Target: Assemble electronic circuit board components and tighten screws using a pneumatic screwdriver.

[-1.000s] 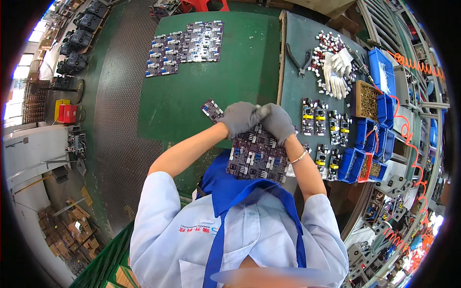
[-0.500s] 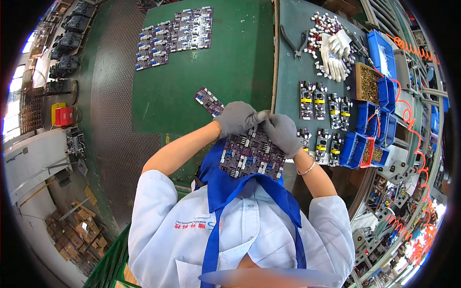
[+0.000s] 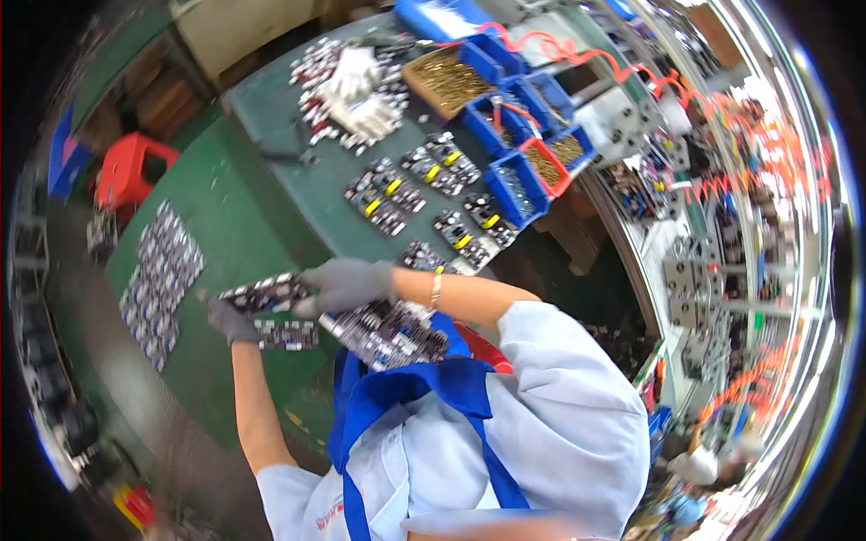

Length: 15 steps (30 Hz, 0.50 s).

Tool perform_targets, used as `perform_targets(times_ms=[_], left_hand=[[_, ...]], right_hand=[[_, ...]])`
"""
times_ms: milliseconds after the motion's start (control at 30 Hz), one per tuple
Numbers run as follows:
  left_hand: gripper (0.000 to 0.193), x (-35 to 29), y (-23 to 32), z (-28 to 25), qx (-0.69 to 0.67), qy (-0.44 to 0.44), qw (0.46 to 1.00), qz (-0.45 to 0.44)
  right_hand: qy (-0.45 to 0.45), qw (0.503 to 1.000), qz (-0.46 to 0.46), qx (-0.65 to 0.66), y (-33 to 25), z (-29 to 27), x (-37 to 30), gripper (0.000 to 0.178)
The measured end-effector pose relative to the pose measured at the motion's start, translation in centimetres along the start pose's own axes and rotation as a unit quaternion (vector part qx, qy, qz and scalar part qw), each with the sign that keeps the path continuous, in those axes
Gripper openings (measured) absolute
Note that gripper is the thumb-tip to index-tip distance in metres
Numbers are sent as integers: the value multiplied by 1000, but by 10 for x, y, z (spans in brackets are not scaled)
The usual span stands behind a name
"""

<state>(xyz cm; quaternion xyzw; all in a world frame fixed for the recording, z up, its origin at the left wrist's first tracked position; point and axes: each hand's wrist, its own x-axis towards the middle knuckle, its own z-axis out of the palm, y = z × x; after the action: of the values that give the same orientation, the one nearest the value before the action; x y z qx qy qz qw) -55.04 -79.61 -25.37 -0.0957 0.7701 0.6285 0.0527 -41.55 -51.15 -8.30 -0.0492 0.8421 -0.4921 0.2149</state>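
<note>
My left hand (image 3: 230,317), in a grey glove, is closed on the outer end of a narrow circuit board strip (image 3: 263,294). The strip's other end reaches my right hand (image 3: 350,285), also grey-gloved. That hand grips a larger circuit board panel (image 3: 388,335), held tilted close to my blue apron. Strip and panel appear as two separate pieces, though the glove covers where they come closest. Just below the strip, another small circuit board (image 3: 287,334) lies on the green work surface (image 3: 239,194). Motion blurs the fingertips.
Rows of circuit boards (image 3: 162,279) lie at the left. Boards with yellow parts (image 3: 388,194), white gloves (image 3: 356,90), loose connectors and pliers (image 3: 284,153) occupy the grey-green table. Blue bins (image 3: 514,189) and a wooden box of brass parts (image 3: 446,81) stand beyond. A red stool (image 3: 135,171) is far left.
The whole view has swung round and tilted. My hands, together at the panel's top edge before, have moved apart; a narrow strip is now separate from the panel, its end in my left hand.
</note>
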Motion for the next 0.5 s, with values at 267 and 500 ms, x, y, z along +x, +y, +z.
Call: perform_targets(times_ms=[267,500], left_hand=[[60,-16,92,53,103,-91,988,72],[48,-36,128,15,184,-312,925,113]], right_hand=[[28,983,25,181,24,-18,0,59],[-82,916,-77,385,-5,-25,-16,29]])
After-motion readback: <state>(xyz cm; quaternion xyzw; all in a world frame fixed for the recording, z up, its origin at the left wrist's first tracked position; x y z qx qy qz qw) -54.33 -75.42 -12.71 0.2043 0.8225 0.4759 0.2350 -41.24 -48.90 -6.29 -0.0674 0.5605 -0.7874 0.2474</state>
